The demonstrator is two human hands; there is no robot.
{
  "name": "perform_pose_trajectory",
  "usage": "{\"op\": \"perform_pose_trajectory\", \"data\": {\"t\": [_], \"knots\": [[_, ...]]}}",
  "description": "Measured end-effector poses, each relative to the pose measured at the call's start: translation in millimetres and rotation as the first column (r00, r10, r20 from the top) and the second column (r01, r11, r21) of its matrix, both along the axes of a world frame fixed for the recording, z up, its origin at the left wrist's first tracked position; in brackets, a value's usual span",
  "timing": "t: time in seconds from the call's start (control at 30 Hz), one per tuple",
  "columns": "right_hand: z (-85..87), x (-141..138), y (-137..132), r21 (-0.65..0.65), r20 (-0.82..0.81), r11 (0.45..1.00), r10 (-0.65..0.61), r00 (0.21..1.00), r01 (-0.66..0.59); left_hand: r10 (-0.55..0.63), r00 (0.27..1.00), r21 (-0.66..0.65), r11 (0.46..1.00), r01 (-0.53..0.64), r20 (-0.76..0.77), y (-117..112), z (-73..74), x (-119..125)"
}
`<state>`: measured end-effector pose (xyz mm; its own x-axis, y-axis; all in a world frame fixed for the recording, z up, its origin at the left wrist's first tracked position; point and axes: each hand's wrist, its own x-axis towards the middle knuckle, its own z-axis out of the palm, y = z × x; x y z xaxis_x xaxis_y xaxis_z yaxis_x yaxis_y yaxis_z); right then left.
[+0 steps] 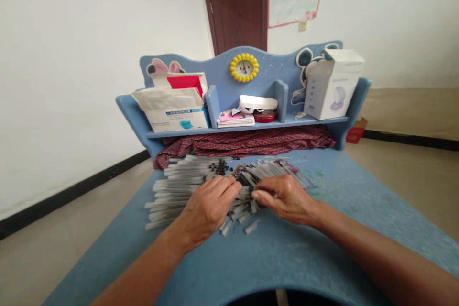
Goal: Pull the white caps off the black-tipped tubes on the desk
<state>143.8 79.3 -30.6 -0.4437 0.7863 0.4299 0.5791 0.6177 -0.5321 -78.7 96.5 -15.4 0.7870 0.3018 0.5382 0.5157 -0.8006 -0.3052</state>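
My left hand [211,203] is closed, fingers curled down over the right side of a stack of slim translucent pens [172,196] with black ends. A short pale length of pen [244,192] shows between the two hands, and its dark end reaches my right fingertips. My right hand [283,196] pinches there with thumb and forefinger; the exact grip is partly hidden. Behind it fans a second group of pens [267,169]. Short clear plastic pieces [252,226] lie loose below the hands.
The blue desk [304,258] has a raised shelf [229,130] at its back. On that stand an opened mask box [179,117], a red round tin [265,116] and a white carton [333,88]. A checked cloth [247,143] is bunched beneath the shelf.
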Motion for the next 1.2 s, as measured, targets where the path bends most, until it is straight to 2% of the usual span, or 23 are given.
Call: {"op": "perform_pose_trajectory", "data": {"t": [0.17, 0.57, 1.07, 1.2], "knots": [[-1.7, -4, -2, -0.013, -0.024, 1.000, 0.015, 1.000, -0.016, -0.076, 0.997, -0.038, 0.996, 0.077, 0.017, -1, -1.9, 5], [-6.0, -3, 2, -0.121, -0.113, 0.991, 0.045, 0.993, -0.058, -0.085, 0.996, -0.070, 0.994, 0.084, -0.009, -4, -0.9, 7], [-4.5, 2, 3, -0.184, -0.170, 0.982, 0.002, 0.985, -0.034, -0.017, 0.997, -0.146, 0.989, 0.028, 0.077, 3, -6.0, 0], [7.3, 11, 5, -0.142, -0.231, 0.989, -0.005, 0.973, -0.029, -0.009, 0.990, -0.150, 0.988, 0.030, 0.140, 5, -3.3, -2]]}}
